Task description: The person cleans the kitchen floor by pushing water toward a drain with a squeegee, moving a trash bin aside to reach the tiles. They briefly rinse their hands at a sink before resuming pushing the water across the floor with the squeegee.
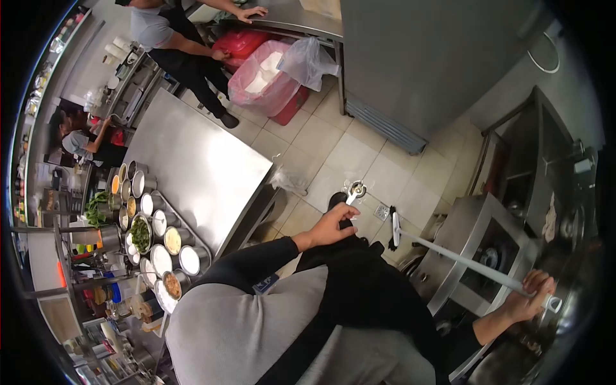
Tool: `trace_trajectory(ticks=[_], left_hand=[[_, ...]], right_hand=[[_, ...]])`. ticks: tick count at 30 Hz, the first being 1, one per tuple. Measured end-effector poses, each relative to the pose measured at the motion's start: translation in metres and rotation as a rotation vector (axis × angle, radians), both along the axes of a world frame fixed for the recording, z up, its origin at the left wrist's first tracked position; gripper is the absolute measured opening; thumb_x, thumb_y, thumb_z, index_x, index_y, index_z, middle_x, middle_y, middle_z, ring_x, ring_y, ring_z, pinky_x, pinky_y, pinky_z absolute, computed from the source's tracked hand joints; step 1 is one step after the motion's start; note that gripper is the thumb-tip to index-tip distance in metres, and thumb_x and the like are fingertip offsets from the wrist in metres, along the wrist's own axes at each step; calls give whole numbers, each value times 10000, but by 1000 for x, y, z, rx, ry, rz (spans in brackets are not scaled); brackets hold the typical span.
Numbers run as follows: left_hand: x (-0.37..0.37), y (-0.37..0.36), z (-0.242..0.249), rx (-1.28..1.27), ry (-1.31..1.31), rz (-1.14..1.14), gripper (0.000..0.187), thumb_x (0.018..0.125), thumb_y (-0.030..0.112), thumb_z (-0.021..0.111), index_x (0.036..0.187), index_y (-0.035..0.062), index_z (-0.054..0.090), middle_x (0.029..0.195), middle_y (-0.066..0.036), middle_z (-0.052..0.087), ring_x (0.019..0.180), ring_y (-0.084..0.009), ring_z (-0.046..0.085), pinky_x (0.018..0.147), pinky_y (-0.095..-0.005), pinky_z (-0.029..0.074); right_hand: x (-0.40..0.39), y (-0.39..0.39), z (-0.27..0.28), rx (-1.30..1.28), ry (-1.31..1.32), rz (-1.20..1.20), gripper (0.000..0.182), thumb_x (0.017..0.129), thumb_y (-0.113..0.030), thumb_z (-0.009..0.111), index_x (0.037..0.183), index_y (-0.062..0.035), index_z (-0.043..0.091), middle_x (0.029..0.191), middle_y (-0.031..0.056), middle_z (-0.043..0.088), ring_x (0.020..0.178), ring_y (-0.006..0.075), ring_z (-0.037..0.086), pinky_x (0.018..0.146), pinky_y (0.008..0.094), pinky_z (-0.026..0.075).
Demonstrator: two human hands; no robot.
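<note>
My right hand (529, 296), on the right, wraps round the upper end of a white pole (468, 263). The pole slopes down to a white brush head with dark bristles (394, 229) at the tiled floor. Ahead of my body, my left hand (329, 226) closes on a white handle with a round, ring-like end (353, 191). The rest of that item is hidden or too small to name. A floor drain (382, 212) lies between it and the brush head.
At left stands a steel table (192, 160) beside several food containers (172, 240). A person (173, 45) stands by a pink-lined bin (263, 77) with a red lid (242, 45). Another person (83, 141) is further left. A steel cabinet (410, 64) and cooking equipment (484, 244) flank the right.
</note>
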State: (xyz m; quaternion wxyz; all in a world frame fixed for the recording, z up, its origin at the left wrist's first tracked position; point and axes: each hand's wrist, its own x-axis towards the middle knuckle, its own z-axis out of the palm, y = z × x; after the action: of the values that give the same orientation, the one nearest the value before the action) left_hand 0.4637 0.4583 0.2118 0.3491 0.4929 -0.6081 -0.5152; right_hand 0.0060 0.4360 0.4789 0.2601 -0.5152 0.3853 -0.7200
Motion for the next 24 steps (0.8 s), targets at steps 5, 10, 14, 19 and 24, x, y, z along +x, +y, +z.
trace_trajectory(ticks=[5,10,14,19,24], left_hand=[[-11,-76,-12,72,51,-121,444,865,127,751,1257,73,552,1166,-87,551,1090,-211,572,977,-349,461],[-20,-174,-10,-54,203,-204,485,842,166,783,1260,58,562,1218,-109,567,1164,-239,578,1006,-366,467],[-77,-231,9,-218,327,-489,609,797,275,832,1293,60,551,1291,-121,578,1223,-282,570,1016,-386,467],[-127,-266,34,-328,169,-444,368,828,299,776,1091,64,669,1016,-131,680,953,-319,656,855,-404,507],[-66,-298,-11,-490,-37,1,370,902,323,692,662,69,571,688,-137,591,698,-363,599,729,-463,465]], right_hand=[[22,-47,1,27,51,3,295,1062,-203,462,783,-109,442,629,-19,334,564,79,320,548,251,286],[74,-94,14,82,9,44,337,1062,-252,477,758,-123,409,621,-15,321,555,97,314,525,253,270],[136,-129,64,10,96,470,401,997,-445,571,795,-147,394,662,-21,360,591,89,352,549,241,254],[196,-157,108,-76,-32,597,332,898,-369,578,739,-108,449,674,23,458,602,132,449,559,292,370],[135,-150,59,585,155,786,556,883,-617,645,1058,-97,558,1224,183,545,1131,299,536,881,447,511]])
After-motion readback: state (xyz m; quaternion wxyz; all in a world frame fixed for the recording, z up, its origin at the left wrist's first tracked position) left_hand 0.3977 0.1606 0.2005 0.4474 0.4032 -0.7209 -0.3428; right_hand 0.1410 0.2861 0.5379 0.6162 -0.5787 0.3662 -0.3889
